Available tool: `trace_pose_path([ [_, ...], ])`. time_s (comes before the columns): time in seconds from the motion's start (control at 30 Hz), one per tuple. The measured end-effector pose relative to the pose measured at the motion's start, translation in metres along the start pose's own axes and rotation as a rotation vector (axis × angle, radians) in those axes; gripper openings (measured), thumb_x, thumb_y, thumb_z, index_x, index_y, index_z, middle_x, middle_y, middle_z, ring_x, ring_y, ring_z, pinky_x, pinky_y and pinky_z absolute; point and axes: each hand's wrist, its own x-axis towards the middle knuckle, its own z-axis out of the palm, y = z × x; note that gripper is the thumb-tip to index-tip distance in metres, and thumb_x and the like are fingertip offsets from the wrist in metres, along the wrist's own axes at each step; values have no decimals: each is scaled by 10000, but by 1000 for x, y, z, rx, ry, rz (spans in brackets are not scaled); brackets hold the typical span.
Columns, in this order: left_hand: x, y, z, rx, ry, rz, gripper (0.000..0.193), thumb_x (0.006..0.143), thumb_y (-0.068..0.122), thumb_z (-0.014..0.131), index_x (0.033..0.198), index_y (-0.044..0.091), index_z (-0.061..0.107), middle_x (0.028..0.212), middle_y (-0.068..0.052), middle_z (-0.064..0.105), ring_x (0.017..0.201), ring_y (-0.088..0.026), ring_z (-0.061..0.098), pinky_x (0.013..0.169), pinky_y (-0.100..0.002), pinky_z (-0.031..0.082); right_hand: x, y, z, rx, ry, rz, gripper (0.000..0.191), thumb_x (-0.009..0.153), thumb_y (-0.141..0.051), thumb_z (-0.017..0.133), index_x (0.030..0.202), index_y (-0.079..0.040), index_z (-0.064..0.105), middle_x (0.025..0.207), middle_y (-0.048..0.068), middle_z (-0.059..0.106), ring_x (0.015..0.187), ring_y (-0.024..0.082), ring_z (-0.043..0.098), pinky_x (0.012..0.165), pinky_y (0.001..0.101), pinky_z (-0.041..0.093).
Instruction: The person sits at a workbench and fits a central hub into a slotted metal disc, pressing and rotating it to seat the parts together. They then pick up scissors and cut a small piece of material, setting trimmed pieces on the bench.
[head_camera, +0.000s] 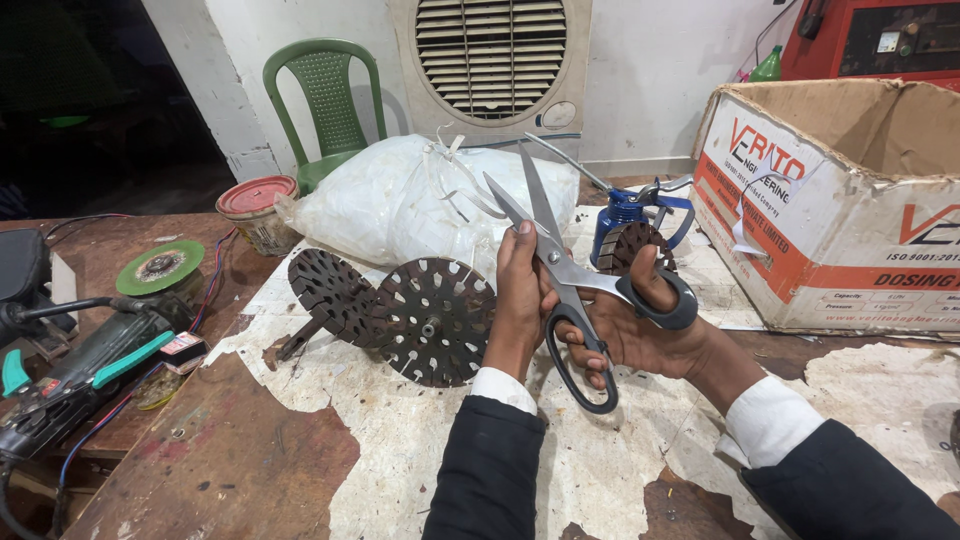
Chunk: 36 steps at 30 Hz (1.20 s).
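At the lower centre of the frame, two forearms in dark sleeves with white cuffs reached up over the worn wooden table with peeling white covering. The right hand gripped the large steel scissors with black looped handles, thumb through the upper loop and fingers curled through the lower one. The left hand was closed around the scissors near the pivot, fingertips on the blades. The blades stood parted, points directed toward the upper centre of the frame.

Just left of the left hand, a dark perforated metal disc lay on the table, touching a second, similar disc on a spindle. At the left edge lay a green and black angle grinder, with a green grinding wheel beyond it.

Behind the hands sat a white plastic sack and a blue oil can with a long spout; a third disc appeared to lean against the can, though the thumb partly hid it. At right stood an open cardboard box. Farther back were a red-lidded tin, a green plastic chair and a wall-mounted louvred vent.
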Motion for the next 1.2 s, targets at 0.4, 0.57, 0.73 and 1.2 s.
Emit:
trace_pose_path([
  [0.4, 3, -3, -2, -1, -22, 22, 325, 1075, 412, 472, 1060, 87, 478, 730, -76, 591, 394, -43, 386, 320, -199, 295, 0, 2, -1, -28, 38, 0, 1170, 694, -948, 456, 1406, -20, 482, 1005, 69, 561, 798, 195, 615, 705, 414, 545],
  [0.57, 2, -3, -2, 38, -2, 18, 316, 1088, 404, 487, 1060, 89, 477, 758, 1, 505, 436, -17, 358, 347, -191, 288, 0, 2, 0, 1, 46, -29, 1146, 718, -944, 442, 1381, -10, 500, 986, 78, 562, 789, 204, 612, 701, 417, 543],
  [0.73, 0, -1, 0, 33, 7, 19, 279, 1084, 382, 492, 1070, 105, 468, 768, 17, 479, 450, -10, 339, 360, -188, 277, -1, 4, -3, 53, 64, -24, 1131, 746, -937, 455, 1382, -2, 496, 981, 74, 550, 776, 192, 598, 687, 405, 536],
  [1.2, -1, -5, -3, 38, 15, 26, 305, 1084, 418, 479, 1083, 113, 495, 749, 29, 481, 458, -6, 337, 374, -183, 286, 3, 7, 1, 58, 26, -65, 1197, 720, -971, 407, 1394, 17, 462, 1000, 84, 544, 813, 203, 649, 689, 392, 573],
])
